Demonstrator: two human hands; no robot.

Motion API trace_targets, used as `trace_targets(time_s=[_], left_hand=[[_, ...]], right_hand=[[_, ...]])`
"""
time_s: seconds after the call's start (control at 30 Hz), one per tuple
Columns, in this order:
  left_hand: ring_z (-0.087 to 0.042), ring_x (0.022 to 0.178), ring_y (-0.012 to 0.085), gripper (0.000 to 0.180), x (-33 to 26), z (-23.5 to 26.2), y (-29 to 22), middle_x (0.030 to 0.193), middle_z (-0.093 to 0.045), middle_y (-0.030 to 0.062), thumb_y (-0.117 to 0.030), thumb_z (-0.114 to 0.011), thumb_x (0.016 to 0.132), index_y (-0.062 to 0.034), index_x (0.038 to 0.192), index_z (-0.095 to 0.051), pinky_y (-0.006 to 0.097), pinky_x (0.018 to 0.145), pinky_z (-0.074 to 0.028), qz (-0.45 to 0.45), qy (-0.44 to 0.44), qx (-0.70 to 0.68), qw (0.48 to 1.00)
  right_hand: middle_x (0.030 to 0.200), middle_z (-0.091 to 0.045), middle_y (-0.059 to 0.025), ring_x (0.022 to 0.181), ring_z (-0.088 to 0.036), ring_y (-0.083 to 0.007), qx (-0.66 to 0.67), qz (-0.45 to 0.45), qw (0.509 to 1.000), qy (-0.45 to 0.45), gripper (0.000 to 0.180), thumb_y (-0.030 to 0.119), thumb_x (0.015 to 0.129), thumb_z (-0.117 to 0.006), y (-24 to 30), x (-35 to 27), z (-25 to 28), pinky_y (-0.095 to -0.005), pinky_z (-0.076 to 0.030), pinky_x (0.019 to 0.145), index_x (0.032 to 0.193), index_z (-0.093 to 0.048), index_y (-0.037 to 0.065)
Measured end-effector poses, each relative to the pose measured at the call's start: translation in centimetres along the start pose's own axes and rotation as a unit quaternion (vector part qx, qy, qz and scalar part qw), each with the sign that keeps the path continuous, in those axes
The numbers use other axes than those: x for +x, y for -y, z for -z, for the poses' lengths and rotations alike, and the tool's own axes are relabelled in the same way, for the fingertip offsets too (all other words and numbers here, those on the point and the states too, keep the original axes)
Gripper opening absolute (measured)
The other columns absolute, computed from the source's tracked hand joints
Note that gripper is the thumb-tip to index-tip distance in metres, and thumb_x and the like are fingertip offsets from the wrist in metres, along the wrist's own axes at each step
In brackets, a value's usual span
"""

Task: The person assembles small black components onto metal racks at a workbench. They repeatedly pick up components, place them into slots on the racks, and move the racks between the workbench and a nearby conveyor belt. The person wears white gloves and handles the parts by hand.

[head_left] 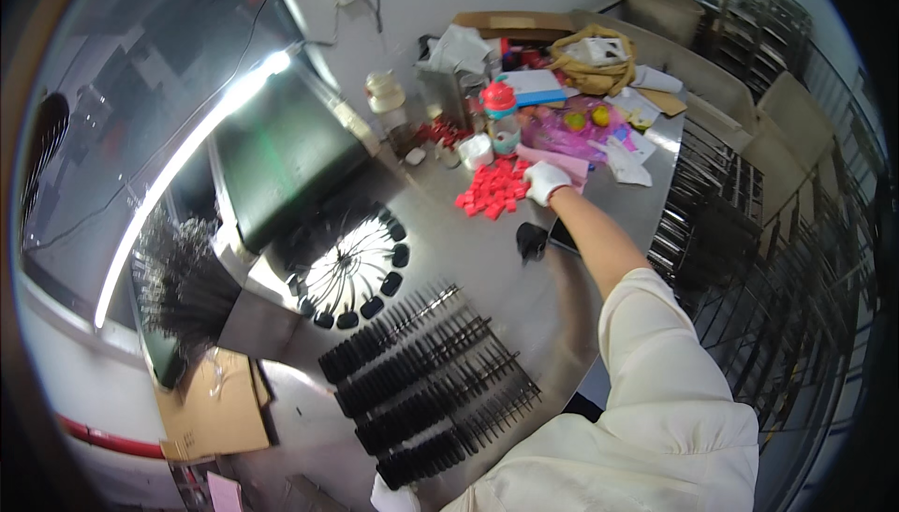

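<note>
My right hand (544, 181), in a white glove, reaches far across the steel table (524, 306) and rests on the right side of a pile of small red caps (492, 192); I cannot tell whether its fingers hold any. My left hand (391, 496), also gloved in white, shows only partly at the lower edge, beside the near end of several rows of black brush-like pieces (426, 386). Whether it grips anything is hidden.
A round carousel with black holders (351, 264) sits left of the rows, beside a machine with a dark screen (281, 152). A small black object (531, 239) lies near my forearm. Jars, a red-lidded bottle (501, 111), bags and papers crowd the far end. Wire racks (712, 222) stand right.
</note>
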State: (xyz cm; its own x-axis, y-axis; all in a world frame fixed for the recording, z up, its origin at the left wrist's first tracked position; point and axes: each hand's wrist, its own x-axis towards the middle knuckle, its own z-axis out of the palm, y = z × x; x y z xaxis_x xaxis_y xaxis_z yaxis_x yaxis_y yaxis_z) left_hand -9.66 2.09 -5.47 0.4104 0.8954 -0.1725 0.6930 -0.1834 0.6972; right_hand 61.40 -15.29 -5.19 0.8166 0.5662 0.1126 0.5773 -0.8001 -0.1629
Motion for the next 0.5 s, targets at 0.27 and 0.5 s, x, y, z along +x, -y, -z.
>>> trace_targets(time_s=[0.27,0.5], left_hand=[[-0.070,0.091,0.0428,0.035,0.1,0.4,-1.9,0.099,-0.073,0.0227,-0.007,-0.063,0.091,-0.0084,0.125,-0.068,0.045,0.077,-0.055,-0.065,-0.016,0.117,0.991],[-0.073,0.088,0.0382,0.031,1.3,-0.9,2.3,0.093,-0.074,0.0208,-0.011,-0.069,0.087,-0.0083,0.118,-0.071,0.042,0.076,-0.055,-0.002,-0.032,0.037,0.999]], right_hand=[[0.089,-0.071,-0.0072,0.079,-0.065,-0.0161,0.479,-0.045,0.876,-0.041,0.023,0.022,0.095,-0.072,3.5,-9.0,5.2,-0.0310,-0.050,0.071,0.105,-0.066,0.002],[0.095,-0.068,-0.0087,0.085,-0.068,-0.0312,0.240,0.333,0.911,-0.044,0.014,0.014,0.079,-0.070,16.5,-34.6,13.9,-0.0397,-0.056,0.078,0.090,-0.068,0.006]])
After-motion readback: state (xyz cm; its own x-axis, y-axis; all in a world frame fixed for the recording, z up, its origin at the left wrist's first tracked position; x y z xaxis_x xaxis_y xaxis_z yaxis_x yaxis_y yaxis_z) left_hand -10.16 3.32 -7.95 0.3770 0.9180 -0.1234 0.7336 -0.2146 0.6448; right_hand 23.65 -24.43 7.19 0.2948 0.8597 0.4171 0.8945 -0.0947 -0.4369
